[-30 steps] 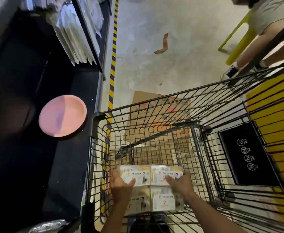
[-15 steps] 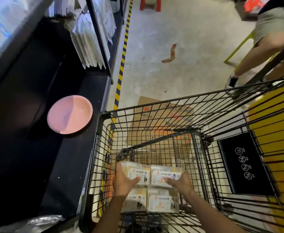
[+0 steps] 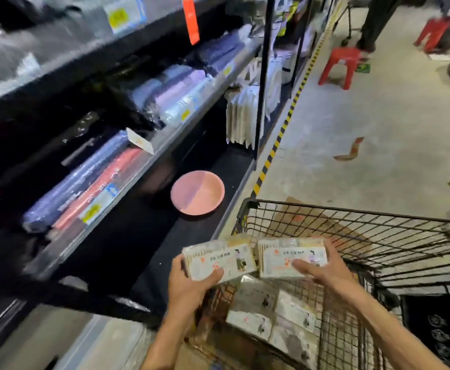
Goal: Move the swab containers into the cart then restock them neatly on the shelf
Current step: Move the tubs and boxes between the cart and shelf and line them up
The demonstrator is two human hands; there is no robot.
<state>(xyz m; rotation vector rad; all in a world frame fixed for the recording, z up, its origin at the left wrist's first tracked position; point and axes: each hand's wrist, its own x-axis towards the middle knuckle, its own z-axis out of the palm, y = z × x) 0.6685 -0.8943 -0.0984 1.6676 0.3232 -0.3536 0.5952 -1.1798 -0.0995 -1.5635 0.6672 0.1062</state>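
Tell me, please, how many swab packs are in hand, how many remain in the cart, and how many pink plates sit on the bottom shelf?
Swab packs in hand: 2 (left-hand pack, right-hand pack)
Packs in cart: about 4, blurred
Pink plate: 1
Total: about 7

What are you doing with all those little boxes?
A person holds two swab containers up over the cart: the left hand grips the left pack, the right hand grips the right pack. More packs lie in the cart. The dark bottom shelf alongside holds only a pink plate.
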